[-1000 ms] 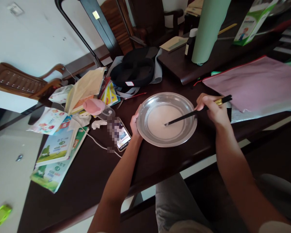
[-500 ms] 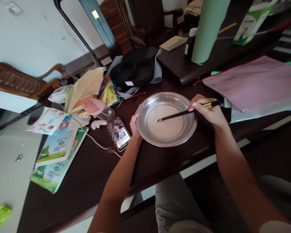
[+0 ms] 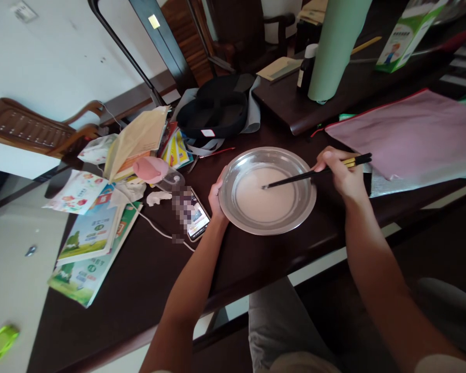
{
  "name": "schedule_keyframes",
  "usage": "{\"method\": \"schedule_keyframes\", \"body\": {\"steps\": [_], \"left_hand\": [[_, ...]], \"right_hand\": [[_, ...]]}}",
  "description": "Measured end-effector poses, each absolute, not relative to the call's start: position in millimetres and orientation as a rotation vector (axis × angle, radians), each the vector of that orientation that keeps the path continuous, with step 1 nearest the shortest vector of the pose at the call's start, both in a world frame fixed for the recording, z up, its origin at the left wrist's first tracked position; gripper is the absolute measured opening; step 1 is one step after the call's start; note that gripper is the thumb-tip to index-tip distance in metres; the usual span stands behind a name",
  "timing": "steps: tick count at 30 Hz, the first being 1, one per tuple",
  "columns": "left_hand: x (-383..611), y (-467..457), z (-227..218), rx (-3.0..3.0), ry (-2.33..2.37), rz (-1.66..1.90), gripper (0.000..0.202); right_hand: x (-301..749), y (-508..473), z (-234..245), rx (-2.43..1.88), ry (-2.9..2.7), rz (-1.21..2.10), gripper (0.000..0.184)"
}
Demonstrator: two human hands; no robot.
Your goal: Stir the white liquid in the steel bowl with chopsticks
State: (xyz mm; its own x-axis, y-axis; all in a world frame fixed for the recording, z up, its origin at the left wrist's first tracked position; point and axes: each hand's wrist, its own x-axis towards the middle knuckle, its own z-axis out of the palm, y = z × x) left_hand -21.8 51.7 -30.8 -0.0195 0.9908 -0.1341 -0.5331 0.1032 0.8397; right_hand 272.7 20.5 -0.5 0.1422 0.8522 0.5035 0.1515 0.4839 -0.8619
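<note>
A wide metal bowl (image 3: 306,207) sits on the dark table, holding a pale, milky liquid (image 3: 262,202). My left hand (image 3: 217,197) grips the bowl's left rim, its fingers partly hidden behind the wall. Over the right rim, my right hand (image 3: 339,168) is closed around black chopsticks (image 3: 295,179) with gold bands near the upper end. Their tips reach down to the liquid near the bowl's middle. Just left of my left hand lies a phone (image 3: 196,215) with its screen lit.
Left of the phone are a pink-capped clear bottle (image 3: 151,170), a white cable (image 3: 151,225) and several books (image 3: 89,233). Behind the bowl rests an open black case (image 3: 213,114). A pink zip pouch (image 3: 407,134) lies right; a green cylinder (image 3: 337,52) stands beyond.
The chopstick tips have shifted right within the bowl, and my right hand has moved slightly right and up. The left hand still holds the rim.
</note>
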Motion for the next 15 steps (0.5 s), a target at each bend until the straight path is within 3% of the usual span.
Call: {"method": "schedule_keyframes", "body": {"steps": [6,11,15], "left_hand": [[-21.9,51.9,-30.3,0.684,0.897,1.380,0.025],[-21.5,52.0,-30.2,0.675,0.907,1.376,0.026],[-22.0,51.7,-30.1,0.679,0.896,1.372,0.027]], "right_hand": [[270.5,19.7,1.9,-0.980,-1.517,0.760,0.033],[272.0,20.3,0.3,-1.013,-1.323,0.659,0.045],[270.5,19.1,2.8,-0.990,-1.484,0.784,0.038]]}}
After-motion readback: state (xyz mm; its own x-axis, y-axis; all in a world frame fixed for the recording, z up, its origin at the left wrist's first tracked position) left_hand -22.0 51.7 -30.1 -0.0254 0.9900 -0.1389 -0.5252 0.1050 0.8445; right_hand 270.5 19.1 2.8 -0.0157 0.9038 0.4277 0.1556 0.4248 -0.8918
